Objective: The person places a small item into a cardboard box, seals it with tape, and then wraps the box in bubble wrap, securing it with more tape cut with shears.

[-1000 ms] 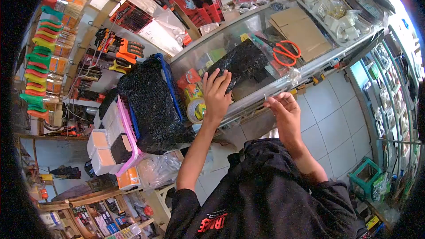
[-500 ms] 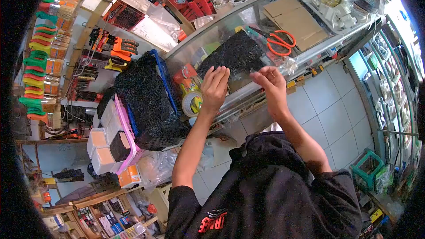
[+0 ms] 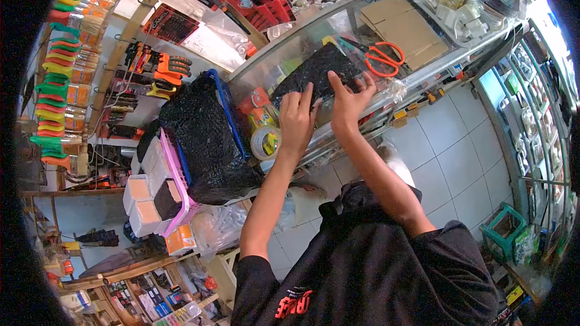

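A flat packet wrapped in black plastic (image 3: 315, 71) lies on the glass-topped counter. My left hand (image 3: 296, 122) rests on its near left edge, fingers stretched out. My right hand (image 3: 351, 104) is at its near right edge, thumb lying on the black plastic and the other fingers apart and slightly bent. Nothing shows in either hand. Just beyond the right hand are scissors with orange handles (image 3: 384, 59), their dark blades reaching toward the packet. A roll of tape (image 3: 266, 142) sits beside my left wrist.
Flattened cardboard (image 3: 405, 30) lies on the counter behind the scissors. To the left are a black plastic-covered blue basket (image 3: 208, 139) and a pink basket (image 3: 175, 175) with white boxes. Paint brushes (image 3: 60, 96) and tools hang at far left. A green stool (image 3: 504, 226) stands on the tiled floor.
My right hand has moved left and down onto the packet, its pinch opening into spread fingers. My left hand has stayed near the same edge, its fingers now further apart.
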{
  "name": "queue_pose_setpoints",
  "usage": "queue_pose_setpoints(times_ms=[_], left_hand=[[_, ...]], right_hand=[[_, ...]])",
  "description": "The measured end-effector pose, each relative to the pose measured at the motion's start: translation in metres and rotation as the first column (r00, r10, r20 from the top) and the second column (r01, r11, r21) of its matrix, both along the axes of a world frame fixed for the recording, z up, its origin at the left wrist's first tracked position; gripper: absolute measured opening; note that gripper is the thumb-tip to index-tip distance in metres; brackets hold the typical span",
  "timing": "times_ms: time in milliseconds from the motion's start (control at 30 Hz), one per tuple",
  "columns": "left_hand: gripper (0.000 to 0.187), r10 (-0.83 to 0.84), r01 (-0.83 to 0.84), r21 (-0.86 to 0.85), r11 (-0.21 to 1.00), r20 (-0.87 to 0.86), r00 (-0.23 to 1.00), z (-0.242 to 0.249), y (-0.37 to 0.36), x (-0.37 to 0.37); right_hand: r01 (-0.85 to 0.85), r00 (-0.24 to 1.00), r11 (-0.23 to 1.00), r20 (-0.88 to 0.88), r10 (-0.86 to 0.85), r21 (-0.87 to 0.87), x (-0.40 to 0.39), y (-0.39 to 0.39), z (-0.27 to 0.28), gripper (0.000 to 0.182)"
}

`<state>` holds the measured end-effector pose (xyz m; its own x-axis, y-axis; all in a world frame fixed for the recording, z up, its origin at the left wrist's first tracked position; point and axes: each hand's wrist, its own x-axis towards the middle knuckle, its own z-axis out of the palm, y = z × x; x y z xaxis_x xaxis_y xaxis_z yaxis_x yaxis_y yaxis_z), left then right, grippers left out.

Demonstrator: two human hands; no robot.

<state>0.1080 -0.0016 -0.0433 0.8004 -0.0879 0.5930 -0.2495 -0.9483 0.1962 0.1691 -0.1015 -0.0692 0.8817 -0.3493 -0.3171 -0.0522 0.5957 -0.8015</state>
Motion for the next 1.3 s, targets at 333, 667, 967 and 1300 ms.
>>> queue_pose_setpoints(times_ms=[333, 667, 967, 1300], left_hand=[[0.010, -0.157, 0.138, 0.125, 0.982, 0.155, 0.975, -0.009, 0.006, 0.010], [0.019, -0.121, 0.090, 0.258, 0.962, 0.106, 0.987, -0.009, 0.010, 0.008], [0.016, -0.098, 0.095, -0.050, 0.994, -0.077, 0.992, 0.019, 0.008, 0.022], [0.028, -0.210, -0.103, -0.415, 0.904, -0.641, 0.738, 0.069, 0.040, 0.058]], right_hand=[[0.046, 0.991, 0.991, 0.130, -0.029, -0.128, 0.003, -0.006, -0.018, 0.082], [-0.026, 0.958, 0.999, 0.284, 0.032, -0.024, 0.006, -0.005, -0.018, 0.075], [-0.055, 0.952, 0.996, 0.296, 0.074, -0.073, 0.011, -0.003, -0.032, 0.070], [-0.089, 0.955, 0.995, 0.279, 0.095, -0.035, 0.009, -0.005, -0.028, 0.069]])
